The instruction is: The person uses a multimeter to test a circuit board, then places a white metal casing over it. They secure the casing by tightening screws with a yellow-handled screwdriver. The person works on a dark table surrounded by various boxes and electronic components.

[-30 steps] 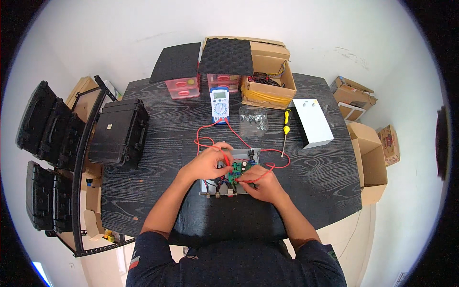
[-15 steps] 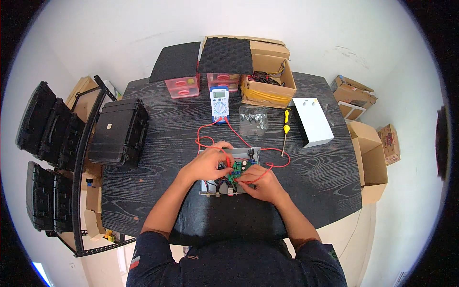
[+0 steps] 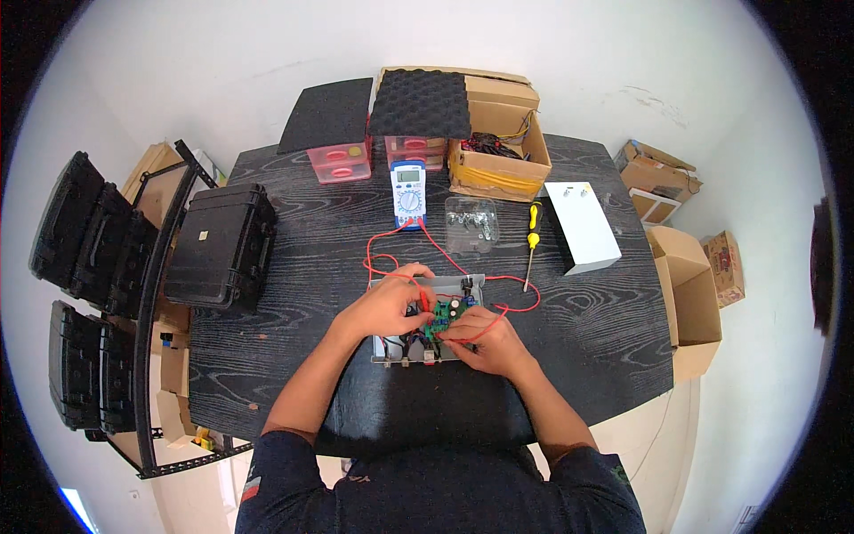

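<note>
An open grey metal case (image 3: 449,285) with a green circuit board (image 3: 442,313) in it lies in front of me at the table's near edge. My left hand (image 3: 384,304) is over the case's left part, closed on a red test probe (image 3: 424,301) that points down at the board. From the right, my right hand (image 3: 489,343) pinches a second probe, mostly hidden by the fingers, with its tip low at the board. Red leads (image 3: 369,258) link both probes to a blue and white multimeter (image 3: 409,196) farther back. Whether the tips touch the board I cannot tell.
Behind the case sits a clear tray (image 3: 471,224) of small metal parts. To its right are a yellow-handled screwdriver (image 3: 532,254) and a white cover panel (image 3: 583,227). Drawer boxes (image 3: 342,165) and a cardboard box of cables (image 3: 498,178) line the back; a black case (image 3: 218,249) stands left.
</note>
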Action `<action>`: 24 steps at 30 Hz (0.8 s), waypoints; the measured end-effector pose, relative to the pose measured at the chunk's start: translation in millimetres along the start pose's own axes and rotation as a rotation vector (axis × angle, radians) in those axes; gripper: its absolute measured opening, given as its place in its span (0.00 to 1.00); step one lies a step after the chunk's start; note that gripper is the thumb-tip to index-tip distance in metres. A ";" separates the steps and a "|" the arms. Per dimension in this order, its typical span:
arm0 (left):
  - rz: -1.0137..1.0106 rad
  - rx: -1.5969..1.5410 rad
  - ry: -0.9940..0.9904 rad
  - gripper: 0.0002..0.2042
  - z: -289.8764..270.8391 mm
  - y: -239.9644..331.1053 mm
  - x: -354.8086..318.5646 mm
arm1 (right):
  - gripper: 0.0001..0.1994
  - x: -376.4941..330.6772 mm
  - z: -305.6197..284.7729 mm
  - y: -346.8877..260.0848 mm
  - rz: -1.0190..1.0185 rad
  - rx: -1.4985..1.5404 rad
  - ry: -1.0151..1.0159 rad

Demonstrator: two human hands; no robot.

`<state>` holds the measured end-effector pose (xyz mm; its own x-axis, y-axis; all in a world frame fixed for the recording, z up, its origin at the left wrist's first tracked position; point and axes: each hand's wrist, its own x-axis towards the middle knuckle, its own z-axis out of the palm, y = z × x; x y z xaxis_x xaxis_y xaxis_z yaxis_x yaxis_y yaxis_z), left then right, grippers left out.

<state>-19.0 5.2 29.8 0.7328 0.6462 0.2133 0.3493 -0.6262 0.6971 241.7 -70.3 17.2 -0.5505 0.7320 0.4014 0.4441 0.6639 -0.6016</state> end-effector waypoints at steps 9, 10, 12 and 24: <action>0.007 -0.002 -0.011 0.07 0.9 -3.3 0.4 | 0.10 1.6 -2.2 -2.2 0.024 0.020 -0.019; 0.011 0.006 -0.010 0.07 1.2 -4.2 0.3 | 0.10 1.7 -1.7 -2.1 0.013 0.014 -0.011; 0.019 -0.003 -0.009 0.07 0.1 -3.9 -0.2 | 0.10 1.4 -0.4 -1.2 -0.010 0.003 0.004; -0.021 0.001 0.024 0.08 4.6 -3.2 -2.6 | 0.08 -2.4 4.6 3.4 -0.042 0.007 0.052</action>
<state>-19.4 3.6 23.8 0.7109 0.6696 0.2151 0.3653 -0.6129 0.7007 241.4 -70.6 11.1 -0.5305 0.7108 0.4618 0.4167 0.6931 -0.5882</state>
